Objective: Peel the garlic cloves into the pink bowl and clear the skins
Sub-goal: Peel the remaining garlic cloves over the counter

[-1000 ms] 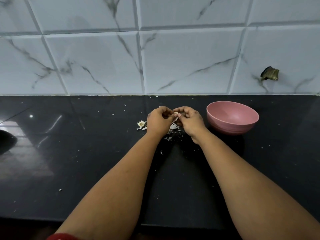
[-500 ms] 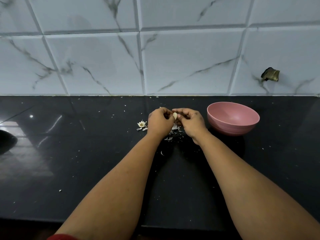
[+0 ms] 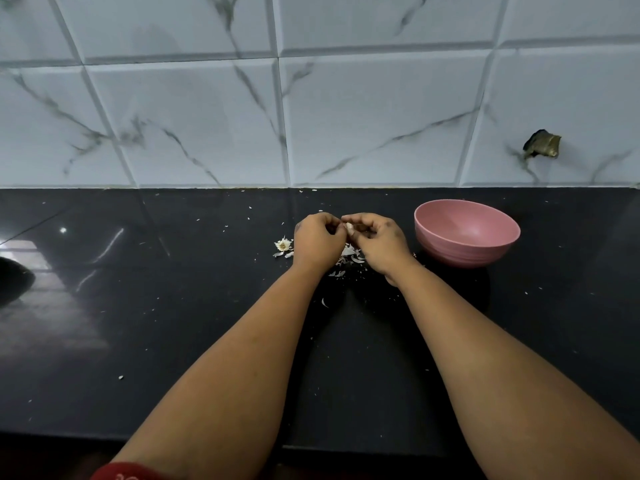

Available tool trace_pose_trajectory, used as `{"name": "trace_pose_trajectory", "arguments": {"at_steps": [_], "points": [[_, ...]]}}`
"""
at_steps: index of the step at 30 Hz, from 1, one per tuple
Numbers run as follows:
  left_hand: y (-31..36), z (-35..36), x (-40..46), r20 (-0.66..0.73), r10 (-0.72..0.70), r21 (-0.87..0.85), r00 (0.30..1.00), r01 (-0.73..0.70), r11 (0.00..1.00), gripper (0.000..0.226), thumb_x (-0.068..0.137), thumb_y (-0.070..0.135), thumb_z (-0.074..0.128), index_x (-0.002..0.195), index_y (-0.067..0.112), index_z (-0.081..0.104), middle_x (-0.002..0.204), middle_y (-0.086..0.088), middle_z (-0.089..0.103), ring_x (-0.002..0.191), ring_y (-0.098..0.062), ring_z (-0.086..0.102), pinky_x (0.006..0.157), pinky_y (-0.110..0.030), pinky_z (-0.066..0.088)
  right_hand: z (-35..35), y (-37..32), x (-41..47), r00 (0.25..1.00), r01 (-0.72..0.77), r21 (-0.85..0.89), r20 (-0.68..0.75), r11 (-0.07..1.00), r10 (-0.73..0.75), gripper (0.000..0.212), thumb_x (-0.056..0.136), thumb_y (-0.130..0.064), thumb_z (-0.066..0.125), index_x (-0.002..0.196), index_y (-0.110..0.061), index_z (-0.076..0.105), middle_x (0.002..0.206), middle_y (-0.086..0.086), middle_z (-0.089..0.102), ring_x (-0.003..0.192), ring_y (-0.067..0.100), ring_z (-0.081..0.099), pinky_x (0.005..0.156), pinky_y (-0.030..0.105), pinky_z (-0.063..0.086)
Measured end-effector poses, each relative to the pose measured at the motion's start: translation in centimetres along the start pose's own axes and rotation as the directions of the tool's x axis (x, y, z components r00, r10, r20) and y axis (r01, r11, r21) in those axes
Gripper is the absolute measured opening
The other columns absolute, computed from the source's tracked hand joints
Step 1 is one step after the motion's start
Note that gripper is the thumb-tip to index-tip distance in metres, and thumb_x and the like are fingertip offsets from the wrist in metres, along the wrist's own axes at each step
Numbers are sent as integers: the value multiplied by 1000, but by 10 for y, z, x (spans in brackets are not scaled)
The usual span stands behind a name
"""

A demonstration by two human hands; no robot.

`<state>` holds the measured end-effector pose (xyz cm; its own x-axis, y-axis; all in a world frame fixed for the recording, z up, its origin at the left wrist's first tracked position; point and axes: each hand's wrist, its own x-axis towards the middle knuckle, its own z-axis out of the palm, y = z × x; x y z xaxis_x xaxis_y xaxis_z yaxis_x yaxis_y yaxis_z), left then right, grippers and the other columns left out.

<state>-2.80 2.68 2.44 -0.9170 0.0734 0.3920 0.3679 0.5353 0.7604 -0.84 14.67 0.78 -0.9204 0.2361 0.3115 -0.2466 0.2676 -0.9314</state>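
Observation:
My left hand [image 3: 318, 241] and my right hand [image 3: 377, 244] meet over the black counter [image 3: 173, 306], fingers curled together around a small pale garlic clove [image 3: 349, 227]. Most of the clove is hidden by my fingertips. Below my hands lies a scatter of white garlic skins [image 3: 350, 255]. A garlic root stub [image 3: 283, 244] rests just left of my left hand. The pink bowl [image 3: 467, 233] stands upright to the right of my right hand; I see nothing in the part of its inside that shows.
A tiled marble-pattern wall [image 3: 311, 116] rises behind the counter. Small skin flecks dot the counter around my hands. A dark fixture [image 3: 543, 144] sticks out of the wall at the right. A dark rounded object [image 3: 14, 282] sits at the far left edge.
Both hands stay in place by the bowl. The fingers have shifted slightly on the clove, which shows a little less between them.

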Motion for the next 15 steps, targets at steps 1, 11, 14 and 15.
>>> {"name": "trace_pose_trajectory", "arguments": {"at_steps": [1,11,14,15], "points": [[1,0,0,-1,-2,0,1000,2,1000,11,85,18,63,81,14,72,70,2,68,75,-14,61,77,-24,44,0,0,0,1000,4,2,2,1000,-4,20,90,-4,63,107,-14,71,98,7,73,92,17,69,86,28,55],[2,-4,-1,-33,-41,-69,999,39,997,5,79,18,68,75,16,69,65,9,65,70,-8,61,68,-22,45,2,-3,-2,999,42,-22,-6,999,-42,26,87,2,64,105,-14,72,98,6,73,90,15,70,87,30,56],[2,-4,-1,-27,-48,-82,998,46,996,8,83,20,65,79,16,70,67,8,66,72,-9,62,69,-22,46,2,-3,-1,999,26,-9,-29,1000,-26,25,86,-1,66,106,-15,71,98,5,73,91,15,69,88,34,57],[1,-3,0,-22,-45,-87,999,43,995,9,84,20,65,80,16,71,69,6,68,73,-10,63,71,-23,47,2,-3,0,999,14,-3,-42,1000,-14,24,86,-3,67,105,-17,71,97,6,72,92,16,70,88,36,57]]}}
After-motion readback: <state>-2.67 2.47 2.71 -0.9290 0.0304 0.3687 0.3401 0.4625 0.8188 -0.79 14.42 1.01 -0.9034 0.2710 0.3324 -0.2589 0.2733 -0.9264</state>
